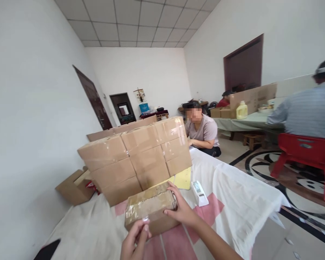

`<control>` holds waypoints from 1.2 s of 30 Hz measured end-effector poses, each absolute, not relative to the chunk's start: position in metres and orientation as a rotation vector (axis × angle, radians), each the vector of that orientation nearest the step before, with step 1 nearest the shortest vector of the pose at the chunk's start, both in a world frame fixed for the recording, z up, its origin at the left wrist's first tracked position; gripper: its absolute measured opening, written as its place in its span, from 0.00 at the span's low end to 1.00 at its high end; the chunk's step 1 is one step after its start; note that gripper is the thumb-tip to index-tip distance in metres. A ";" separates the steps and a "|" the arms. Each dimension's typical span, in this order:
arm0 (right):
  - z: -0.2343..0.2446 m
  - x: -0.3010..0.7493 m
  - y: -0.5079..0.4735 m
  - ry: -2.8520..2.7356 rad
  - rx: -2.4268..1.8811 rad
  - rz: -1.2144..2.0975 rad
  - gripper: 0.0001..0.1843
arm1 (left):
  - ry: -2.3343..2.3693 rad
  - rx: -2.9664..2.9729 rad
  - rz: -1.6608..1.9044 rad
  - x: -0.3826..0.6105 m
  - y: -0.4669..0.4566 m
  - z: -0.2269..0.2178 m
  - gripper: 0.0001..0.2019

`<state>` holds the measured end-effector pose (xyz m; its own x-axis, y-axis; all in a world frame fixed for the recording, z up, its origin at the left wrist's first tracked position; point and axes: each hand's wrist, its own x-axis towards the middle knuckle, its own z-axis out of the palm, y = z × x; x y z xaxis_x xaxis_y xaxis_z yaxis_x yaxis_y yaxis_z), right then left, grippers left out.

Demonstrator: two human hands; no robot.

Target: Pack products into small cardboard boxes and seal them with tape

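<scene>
A taped cardboard box (151,206) lies on the cloth-covered table in front of me. Glossy clear packing tape covers much of its left side and top. My right hand (182,207) is closed around the box's right end, fingers at the far top edge and thumb on the near side. At the near edge, my left hand (137,236) has thumb and fingers pinched together beside a small shiny bit that looks like clear packing tape (145,219). A white handheld device (199,193) with a small display lies right of the box.
Stacked cardboard boxes (148,164) form a wall just behind, over yellow sheets (183,178). An open carton (74,187) stands at left. A person (204,131) crouches beyond the table; another sits on a red chair (306,153) at right. A yellow jug (242,110) stands on another table.
</scene>
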<state>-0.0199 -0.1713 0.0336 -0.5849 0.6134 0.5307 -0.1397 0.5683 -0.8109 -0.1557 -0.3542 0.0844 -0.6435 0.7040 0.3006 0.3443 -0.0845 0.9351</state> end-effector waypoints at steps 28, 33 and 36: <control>0.200 -0.021 -0.213 -2.326 -0.035 0.317 0.07 | 1.992 1.204 1.368 -0.156 -0.359 0.110 0.17; 0.223 -0.025 -0.196 -2.466 -0.132 0.272 0.08 | 2.338 1.451 1.434 -0.163 -0.362 0.104 0.16; 0.210 -0.051 -0.182 -2.700 -0.139 0.269 0.11 | 2.617 1.807 1.210 -0.171 -0.352 0.105 0.24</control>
